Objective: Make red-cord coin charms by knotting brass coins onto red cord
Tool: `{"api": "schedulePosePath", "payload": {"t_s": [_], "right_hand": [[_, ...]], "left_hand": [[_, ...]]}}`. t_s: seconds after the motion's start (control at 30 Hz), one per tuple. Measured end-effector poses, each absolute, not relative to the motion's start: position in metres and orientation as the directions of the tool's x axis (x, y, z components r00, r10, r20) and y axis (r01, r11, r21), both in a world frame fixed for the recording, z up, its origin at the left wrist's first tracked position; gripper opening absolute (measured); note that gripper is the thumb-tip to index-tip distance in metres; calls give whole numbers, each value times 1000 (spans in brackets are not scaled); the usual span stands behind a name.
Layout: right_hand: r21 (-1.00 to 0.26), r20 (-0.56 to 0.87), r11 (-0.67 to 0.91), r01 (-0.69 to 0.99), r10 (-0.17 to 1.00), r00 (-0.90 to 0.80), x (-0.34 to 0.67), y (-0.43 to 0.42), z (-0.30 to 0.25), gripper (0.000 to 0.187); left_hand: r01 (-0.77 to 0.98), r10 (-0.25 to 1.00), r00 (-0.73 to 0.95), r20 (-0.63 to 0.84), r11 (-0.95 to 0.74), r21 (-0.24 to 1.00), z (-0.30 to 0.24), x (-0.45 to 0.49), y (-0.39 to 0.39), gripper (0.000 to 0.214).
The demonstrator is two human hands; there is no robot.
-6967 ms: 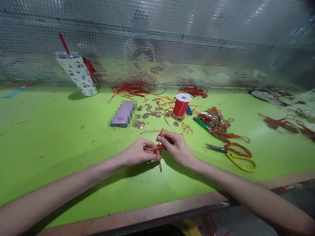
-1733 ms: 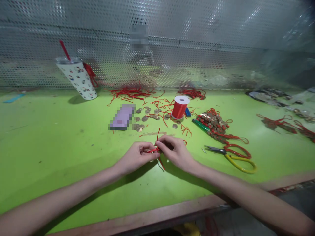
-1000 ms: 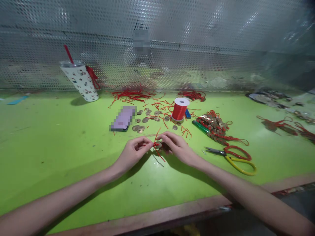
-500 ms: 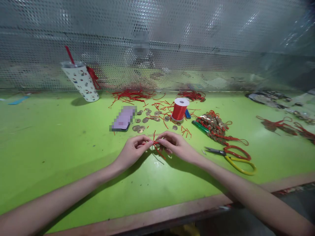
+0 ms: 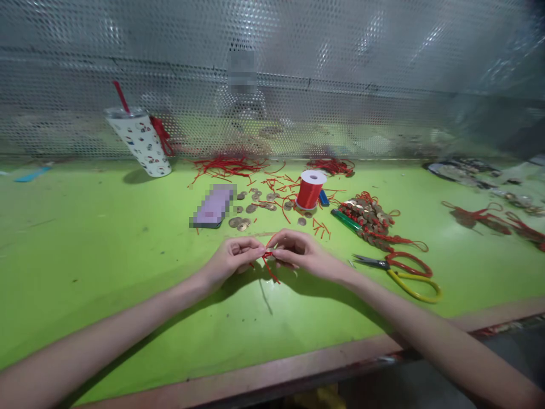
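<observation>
My left hand (image 5: 238, 254) pinches a red cord (image 5: 271, 271) between thumb and forefinger above the green table. Close beside it, my right hand (image 5: 296, 250) is closed on the same cord, where a small coin edge (image 5: 269, 250) seems to show between the fingertips. A loose cord end hangs down below the hands. Beyond the hands lie several loose brass coins (image 5: 240, 222) and short red cord scraps (image 5: 321, 228). A spool of red cord (image 5: 310, 191) stands upright behind my right hand.
Scissors (image 5: 387, 264) with red and yellow handles lie right of my right hand. Behind them are a green lighter (image 5: 347, 220) and a pile of corded coins (image 5: 370, 216). A phone (image 5: 214, 205) and a patterned tumbler (image 5: 140, 139) are at the left. A perforated sheet (image 5: 179, 79) rises behind.
Both hands stay together but have shifted slightly. The cord has turned between the fingers: its upright end no longer stands up, and the lower end hangs a little further down.
</observation>
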State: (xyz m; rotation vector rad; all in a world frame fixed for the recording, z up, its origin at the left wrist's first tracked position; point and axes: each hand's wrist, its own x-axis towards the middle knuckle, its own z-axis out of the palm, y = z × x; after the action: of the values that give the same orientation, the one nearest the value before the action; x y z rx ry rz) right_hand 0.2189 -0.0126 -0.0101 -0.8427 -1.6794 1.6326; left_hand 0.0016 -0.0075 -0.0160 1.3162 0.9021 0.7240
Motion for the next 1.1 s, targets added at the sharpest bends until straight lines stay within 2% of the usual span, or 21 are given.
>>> {"api": "schedulePosePath", "payload": {"t_s": [0.13, 0.3, 0.47, 0.6, 0.77, 0.97, 1.1], "right_hand": [[-999, 35, 23, -28, 792, -610, 218, -14, -12, 24], [-1000, 12, 12, -4, 799, -602, 220, -15, -13, 22], [-998, -51, -16, 67, 821, -568, 218, -16, -11, 33], [-988, -36, 52, 147, 840, -541, 216, -19, -12, 39], [-954, 68, 196, 228, 879, -473, 215, -22, -14, 37], [-962, 120, 212, 171, 894, -432, 214, -23, -17, 30], [-975, 102, 173, 141, 907, -408, 212, -23, -16, 30]], "left_hand": [[25, 860, 490, -138, 145, 989, -17, 1, -7, 43], [109, 870, 481, -109, 65, 992, -16, 3, -8, 44], [162, 875, 479, -69, -11, 987, -17, 5, -9, 40], [188, 885, 463, -46, -47, 981, -20, 7, -10, 35], [261, 901, 432, -41, -81, 962, -21, 9, -14, 35], [227, 935, 352, -37, -47, 973, -21, 13, -18, 33], [173, 918, 390, -67, -1, 985, -20, 15, -19, 30]]}}
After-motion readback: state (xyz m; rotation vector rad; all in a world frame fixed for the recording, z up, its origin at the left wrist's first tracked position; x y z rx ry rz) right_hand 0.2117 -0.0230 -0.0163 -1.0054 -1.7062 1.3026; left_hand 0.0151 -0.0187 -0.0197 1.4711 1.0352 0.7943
